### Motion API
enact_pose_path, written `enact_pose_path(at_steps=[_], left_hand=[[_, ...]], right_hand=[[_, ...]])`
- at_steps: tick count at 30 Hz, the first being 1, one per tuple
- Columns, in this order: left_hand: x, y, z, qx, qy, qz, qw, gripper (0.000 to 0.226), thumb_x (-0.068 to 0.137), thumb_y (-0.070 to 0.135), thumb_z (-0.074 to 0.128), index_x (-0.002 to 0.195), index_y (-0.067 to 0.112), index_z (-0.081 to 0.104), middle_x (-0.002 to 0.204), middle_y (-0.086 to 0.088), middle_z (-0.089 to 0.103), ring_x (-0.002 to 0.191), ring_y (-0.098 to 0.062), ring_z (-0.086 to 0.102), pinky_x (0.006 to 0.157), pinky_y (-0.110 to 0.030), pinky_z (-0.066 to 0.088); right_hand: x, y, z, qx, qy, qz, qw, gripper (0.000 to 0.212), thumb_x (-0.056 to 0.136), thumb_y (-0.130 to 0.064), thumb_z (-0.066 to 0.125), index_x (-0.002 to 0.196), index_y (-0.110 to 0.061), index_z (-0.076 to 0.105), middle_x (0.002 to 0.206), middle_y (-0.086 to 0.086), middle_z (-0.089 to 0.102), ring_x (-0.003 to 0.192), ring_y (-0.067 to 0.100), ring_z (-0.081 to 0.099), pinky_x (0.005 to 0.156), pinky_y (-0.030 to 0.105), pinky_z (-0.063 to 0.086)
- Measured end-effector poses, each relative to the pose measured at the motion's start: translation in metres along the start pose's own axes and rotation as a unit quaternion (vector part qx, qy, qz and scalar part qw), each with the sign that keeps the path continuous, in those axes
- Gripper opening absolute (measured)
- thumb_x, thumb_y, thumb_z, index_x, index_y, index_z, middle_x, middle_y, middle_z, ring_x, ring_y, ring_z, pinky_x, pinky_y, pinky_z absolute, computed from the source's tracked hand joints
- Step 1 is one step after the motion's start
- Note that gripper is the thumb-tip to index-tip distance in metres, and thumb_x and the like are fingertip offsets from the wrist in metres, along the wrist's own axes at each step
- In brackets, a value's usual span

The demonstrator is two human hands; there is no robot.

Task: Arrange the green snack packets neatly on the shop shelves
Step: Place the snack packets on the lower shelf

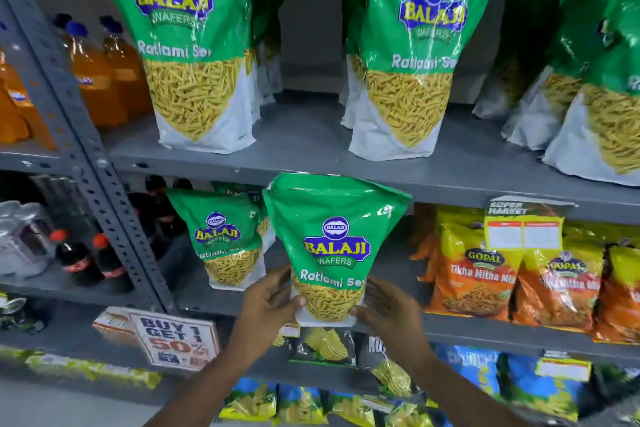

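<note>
We hold one green snack packet (pixel 334 246) upright at the front of the middle shelf (pixel 485 322), gripping its white base between our left hand (pixel 268 305) and right hand (pixel 389 310), fingers curled on each side. Its clear window shows yellow sev sticks. A second packet (pixel 227 239) stands just left of it. More green packets (pixel 187 42) stand on the upper shelf (pixel 311 156). Orange packets (pixel 474 274) stand to the right.

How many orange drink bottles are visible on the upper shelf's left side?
4: two blue-capped orange bottles beside the upright, two cut off at the left edge. More may hide behind.
</note>
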State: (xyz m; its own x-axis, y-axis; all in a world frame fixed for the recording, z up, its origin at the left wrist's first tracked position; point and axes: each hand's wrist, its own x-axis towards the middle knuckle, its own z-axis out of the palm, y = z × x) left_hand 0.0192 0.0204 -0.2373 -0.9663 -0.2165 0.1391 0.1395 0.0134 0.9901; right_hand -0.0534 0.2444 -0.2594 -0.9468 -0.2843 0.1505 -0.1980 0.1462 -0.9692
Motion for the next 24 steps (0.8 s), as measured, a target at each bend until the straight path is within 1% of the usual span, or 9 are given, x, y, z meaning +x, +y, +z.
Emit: enact_pose_path(at_steps=[2,5,9,11,14,16,20,23,24], left_hand=[[0.019,-0.015,0.005,-0.002,0.006,-0.019,1.000,0.053,0.065,0.014,0.079,0.104,0.050,0.069,0.114,0.022,0.071,0.114,-0.005,0.063,0.093,-0.029,0.054],[0.044,-0.040,0.014,0.011,-0.012,-0.015,1.000,0.050,0.077,0.002,0.075,0.114,0.035,0.067,0.124,0.016,0.067,0.123,-0.016,0.060,0.107,-0.043,0.046],[0.067,-0.068,0.026,0.022,-0.016,-0.037,0.999,0.054,0.081,-0.011,0.066,0.117,0.030,0.060,0.117,0.027,0.068,0.126,-0.013,0.056,0.106,-0.032,0.047],[0.075,-0.082,0.029,0.031,-0.010,-0.041,0.999,0.055,0.081,-0.010,0.066,0.125,0.022,0.058,0.126,0.014,0.066,0.129,-0.017,0.054,0.108,-0.033,0.044],[0.087,-0.102,0.031,0.053,-0.006,-0.047,0.997,0.058,0.081,-0.008,0.067,0.135,0.005,0.051,0.138,-0.008,0.058,0.131,-0.021,0.052,0.112,-0.042,0.041],[0.094,-0.112,0.034,0.063,-0.004,-0.049,0.997,0.057,0.080,-0.009,0.068,0.134,0.003,0.051,0.137,-0.010,0.059,0.130,-0.022,0.052,0.111,-0.046,0.041],[0.105,-0.126,0.042,0.063,-0.009,-0.049,0.997,0.056,0.079,-0.009,0.070,0.130,0.007,0.055,0.135,-0.005,0.062,0.130,-0.021,0.053,0.112,-0.046,0.041],[0.111,-0.131,0.045,0.057,-0.008,-0.054,0.997,0.061,0.077,-0.011,0.069,0.130,0.017,0.056,0.133,0.011,0.062,0.129,-0.014,0.054,0.111,-0.035,0.042],[0.112,-0.132,0.045,0.059,-0.010,-0.052,0.997,0.062,0.077,-0.011,0.069,0.131,0.017,0.056,0.134,0.011,0.062,0.129,-0.013,0.054,0.110,-0.032,0.042]], right_hand=[[0.016,0.020,-0.003,-0.005,0.012,0.008,1.000,0.054,0.069,-0.005,0.086,0.107,-0.038,0.069,0.108,-0.016,0.076,0.110,0.013,0.069,0.087,0.035,0.059],[0.036,0.043,-0.009,-0.008,0.025,0.032,0.999,0.053,0.070,0.000,0.084,0.108,-0.033,0.067,0.105,-0.019,0.076,0.107,0.008,0.070,0.084,0.027,0.058],[0.056,0.064,-0.009,-0.028,0.028,0.034,0.999,0.053,0.073,0.010,0.077,0.103,-0.032,0.065,0.096,-0.027,0.076,0.097,-0.003,0.070,0.076,0.014,0.054],[0.063,0.075,-0.009,-0.029,0.029,0.044,0.998,0.051,0.075,0.011,0.075,0.106,-0.029,0.065,0.095,-0.029,0.075,0.098,-0.004,0.069,0.075,0.013,0.053],[0.070,0.092,-0.011,-0.049,0.031,0.039,0.998,0.051,0.074,0.009,0.076,0.108,-0.027,0.065,0.097,-0.031,0.074,0.101,-0.002,0.069,0.076,0.013,0.053],[0.072,0.100,-0.013,-0.061,0.036,0.033,0.997,0.050,0.073,0.010,0.076,0.106,-0.027,0.067,0.099,-0.030,0.074,0.100,-0.002,0.070,0.077,0.014,0.053],[0.075,0.107,-0.015,-0.107,0.044,0.001,0.993,0.040,0.068,-0.004,0.077,0.105,-0.019,0.070,0.096,-0.043,0.068,0.095,-0.017,0.064,0.074,0.003,0.046],[0.079,0.112,-0.019,-0.101,0.046,0.020,0.994,0.045,0.069,-0.002,0.079,0.111,-0.016,0.070,0.103,-0.018,0.077,0.099,-0.004,0.069,0.078,0.007,0.050],[0.080,0.114,-0.020,-0.098,0.047,0.023,0.994,0.047,0.070,0.000,0.079,0.114,-0.016,0.070,0.106,-0.011,0.077,0.101,0.000,0.070,0.079,0.009,0.051]])
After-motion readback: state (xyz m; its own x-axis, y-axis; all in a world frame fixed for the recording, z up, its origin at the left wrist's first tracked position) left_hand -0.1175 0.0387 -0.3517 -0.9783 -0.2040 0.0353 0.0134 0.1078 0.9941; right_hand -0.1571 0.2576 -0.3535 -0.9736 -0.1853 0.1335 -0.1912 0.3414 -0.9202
